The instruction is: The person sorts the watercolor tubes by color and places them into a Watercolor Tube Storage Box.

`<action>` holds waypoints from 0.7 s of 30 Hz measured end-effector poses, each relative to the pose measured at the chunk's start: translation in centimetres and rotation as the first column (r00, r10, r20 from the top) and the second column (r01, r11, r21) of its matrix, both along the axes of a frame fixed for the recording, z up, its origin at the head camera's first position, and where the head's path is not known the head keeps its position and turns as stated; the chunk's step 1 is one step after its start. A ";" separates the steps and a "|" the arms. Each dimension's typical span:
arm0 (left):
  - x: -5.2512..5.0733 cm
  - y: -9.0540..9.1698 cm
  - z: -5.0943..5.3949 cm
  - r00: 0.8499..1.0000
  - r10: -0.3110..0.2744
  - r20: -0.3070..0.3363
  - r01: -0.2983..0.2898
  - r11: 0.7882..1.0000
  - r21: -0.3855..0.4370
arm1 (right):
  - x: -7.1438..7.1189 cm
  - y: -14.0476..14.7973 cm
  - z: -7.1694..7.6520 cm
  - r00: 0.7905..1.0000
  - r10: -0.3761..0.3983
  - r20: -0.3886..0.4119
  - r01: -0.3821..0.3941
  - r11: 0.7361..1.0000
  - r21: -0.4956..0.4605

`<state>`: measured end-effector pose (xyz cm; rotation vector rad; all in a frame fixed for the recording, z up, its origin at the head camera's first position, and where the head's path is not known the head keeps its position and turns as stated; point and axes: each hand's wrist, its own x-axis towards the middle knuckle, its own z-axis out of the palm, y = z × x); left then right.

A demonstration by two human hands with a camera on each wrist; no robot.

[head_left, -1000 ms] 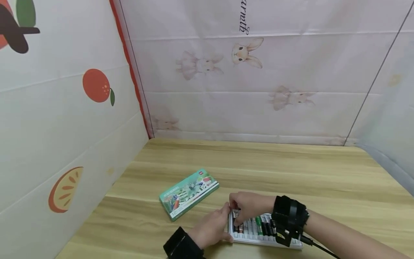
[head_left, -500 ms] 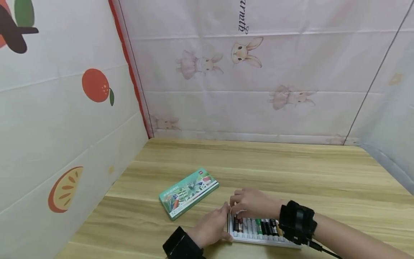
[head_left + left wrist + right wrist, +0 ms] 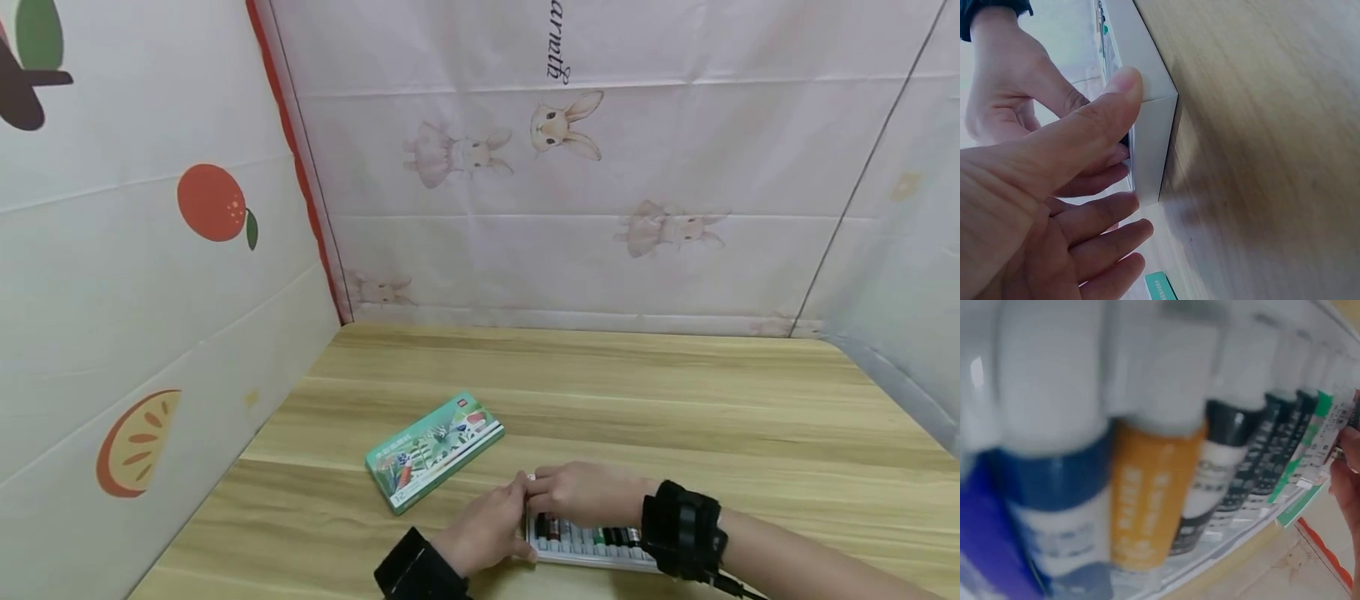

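A white tray (image 3: 600, 560) of paint tubes (image 3: 1147, 500) lies near the table's front edge. My left hand (image 3: 487, 527) grips its left end, with the thumb against the tray wall (image 3: 1150, 131) in the left wrist view and the other fingers around the corner. Over the tray's left end, my right hand (image 3: 585, 493) has its fingers curled down at the leftmost tubes. They seem to pinch a dark tube (image 3: 1124, 140), mostly hidden by the fingers. Blue, orange, black and green-banded tubes with white caps fill the row in the right wrist view.
A green printed box (image 3: 435, 452) lies flat on the wooden table (image 3: 637, 392), behind and left of the tray. Printed cloth walls (image 3: 480, 250) stand along the left, back and right. A cable (image 3: 738, 587) trails from the right wristband (image 3: 684, 532).
My right hand lifted from the leftmost tubes toward the tray's back edge, then came lower and forward over its left end. The left hand keeps its grip on the tray.
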<state>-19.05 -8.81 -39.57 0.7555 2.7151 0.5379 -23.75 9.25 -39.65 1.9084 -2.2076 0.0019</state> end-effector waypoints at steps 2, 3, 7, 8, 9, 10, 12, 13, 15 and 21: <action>0.0 0.0 0.0 1.000 -0.001 -0.005 0.001 1.000 0.001 | 0.0 0.0 -0.1 1.000 -0.011 -0.001 0.011 1.000 -0.003; 0.0 0.0 0.0 1.000 -0.002 -0.007 0.002 1.000 0.000 | 0.0 0.0 -0.1 1.000 -0.017 0.005 0.018 1.000 -0.008; 0.1 0.0 0.1 1.000 0.003 -0.013 -0.003 1.000 -0.012 | -0.2 0.0 -0.2 0.993 -0.055 0.106 0.059 0.998 -0.037; 0.1 0.0 0.1 1.000 0.003 -0.017 -0.004 1.000 -0.016 | -0.3 0.0 -0.3 0.985 -0.067 0.159 0.074 0.996 -0.040; 0.1 0.0 0.1 1.000 0.004 -0.019 -0.005 1.000 -0.020 | -0.4 0.1 -0.3 0.974 -0.078 0.213 0.089 0.995 -0.043; 0.1 0.1 0.1 1.000 0.007 -0.017 -0.007 1.000 -0.018 | -0.4 0.1 -0.3 0.961 -0.089 0.261 0.105 0.993 -0.046; 0.1 0.1 0.1 1.000 0.006 -0.017 -0.006 1.000 -0.019 | -0.5 0.2 -0.3 0.942 -0.103 0.321 0.126 0.991 -0.053; 0.1 0.1 0.1 1.000 0.007 -0.017 -0.007 1.000 -0.019 | -0.4 0.2 -0.3 0.935 -0.108 0.337 0.135 0.989 -0.058; 0.0 0.1 0.1 1.000 0.003 -0.020 -0.003 1.000 -0.021 | -0.3 0.2 -0.2 0.933 -0.117 0.341 0.150 0.986 -0.072; 0.0 0.0 0.0 0.999 -0.026 -0.041 0.025 0.999 -0.031 | 0.4 0.1 -0.3 0.922 -0.201 0.332 0.238 0.969 -0.073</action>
